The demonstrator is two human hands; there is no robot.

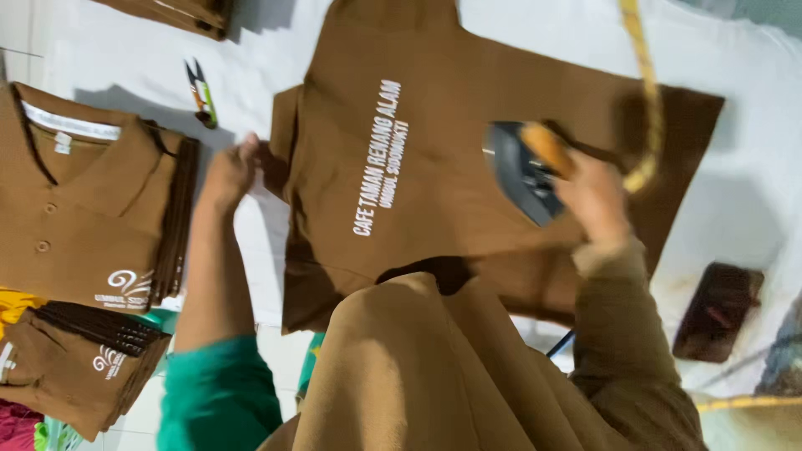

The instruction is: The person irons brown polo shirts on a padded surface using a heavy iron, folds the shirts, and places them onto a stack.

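Pressing brown shirt [443,167] spread mid-table | right hand [597,200] closed around the iron [522,171] handle | left hand [227,171] pinching shirt's edge near folded stack [92,209] | best kept taut, iron gliding, clear of white print

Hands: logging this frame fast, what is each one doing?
Left hand: closed on the brown shirt edge.
Right hand: closed on the iron handle.

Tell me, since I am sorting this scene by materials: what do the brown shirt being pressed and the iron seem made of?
The brown shirt with white lettering looks like matte knit fabric; it lies flat and soft-edged. The iron under the right hand seems to have a dark, slightly shiny metal body and a tan, possibly wooden handle; blur leaves this uncertain.
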